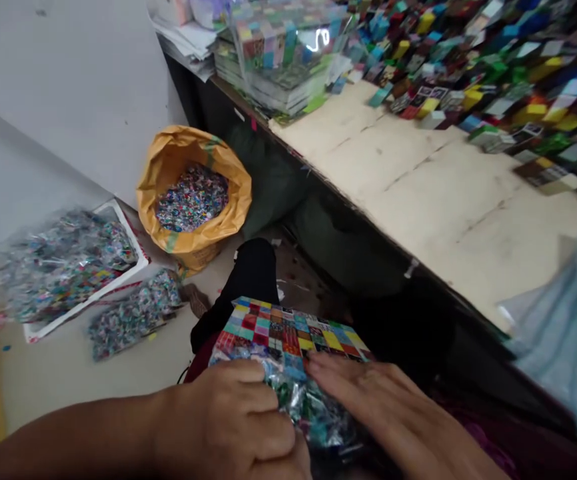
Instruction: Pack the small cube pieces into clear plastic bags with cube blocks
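Note:
On my lap lies a clear plastic bag (313, 413) filled with small shiny bits, against a stack of colourful checkered sheets (288, 327). My left hand (243, 413) is closed in a fist at the bag's near left side, gripping its plastic. Stretched out flat, my right hand (373, 400) rests over the right side of the bag and the edge of the checkered sheets, its fingers pointing left. The lower part of the bag is hidden by both hands.
An orange sack (198, 243) of tiny colourful pieces stands ahead. Left of it, a white-rimmed tray (88, 293) holds filled plastic bags; another bag (133, 317) lies beside it. The table (368, 160) at right bears many small coloured blocks (468, 87) and a wrapped stack (283, 60).

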Available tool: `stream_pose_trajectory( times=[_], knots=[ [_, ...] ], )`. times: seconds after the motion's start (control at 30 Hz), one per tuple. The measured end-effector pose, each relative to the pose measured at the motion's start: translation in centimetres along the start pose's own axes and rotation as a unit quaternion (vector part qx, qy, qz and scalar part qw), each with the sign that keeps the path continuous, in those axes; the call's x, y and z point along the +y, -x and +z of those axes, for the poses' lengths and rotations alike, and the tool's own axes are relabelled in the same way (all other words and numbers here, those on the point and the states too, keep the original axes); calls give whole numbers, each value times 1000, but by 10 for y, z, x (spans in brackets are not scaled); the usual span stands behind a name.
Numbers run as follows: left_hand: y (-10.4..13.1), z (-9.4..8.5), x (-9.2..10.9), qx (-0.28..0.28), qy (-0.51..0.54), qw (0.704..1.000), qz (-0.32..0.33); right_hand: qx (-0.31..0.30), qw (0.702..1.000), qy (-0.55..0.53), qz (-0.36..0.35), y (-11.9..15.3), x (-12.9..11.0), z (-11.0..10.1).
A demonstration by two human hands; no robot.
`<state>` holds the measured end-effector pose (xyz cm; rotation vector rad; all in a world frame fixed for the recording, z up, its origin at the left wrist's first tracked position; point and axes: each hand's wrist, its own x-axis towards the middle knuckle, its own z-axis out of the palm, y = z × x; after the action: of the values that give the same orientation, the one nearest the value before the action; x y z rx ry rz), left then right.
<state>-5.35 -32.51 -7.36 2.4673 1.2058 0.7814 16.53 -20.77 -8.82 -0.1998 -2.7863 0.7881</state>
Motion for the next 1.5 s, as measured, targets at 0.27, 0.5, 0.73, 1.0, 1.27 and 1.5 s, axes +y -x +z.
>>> stream_pose_trajectory(
  times=[0.27, 0.5, 0.73, 1.0, 1.27, 1.5],
  knots=[
    [-8, 0, -13, 21, -12, 999, -38, -25, 995, -92, -1, -9, 9, -3],
    [-36, -3, -57, 17, 18, 975, -222, 77, 985, -148, 54, -57, 65, 6],
    [-29, -9, -92, -6, 71, 872, -484, 33, 949, -305, 74, -110, 112, 59],
    [-16, -2, -89, -40, 142, 836, -529, -2, 875, -458, 160, -101, 119, 81],
    [7, -6, -101, -21, 145, 854, -499, -127, 765, -584, 240, -105, 124, 82],
    [29, 2, -74, 33, 35, 871, -490, -50, 848, -452, 272, -117, 90, 94]
  ],
)
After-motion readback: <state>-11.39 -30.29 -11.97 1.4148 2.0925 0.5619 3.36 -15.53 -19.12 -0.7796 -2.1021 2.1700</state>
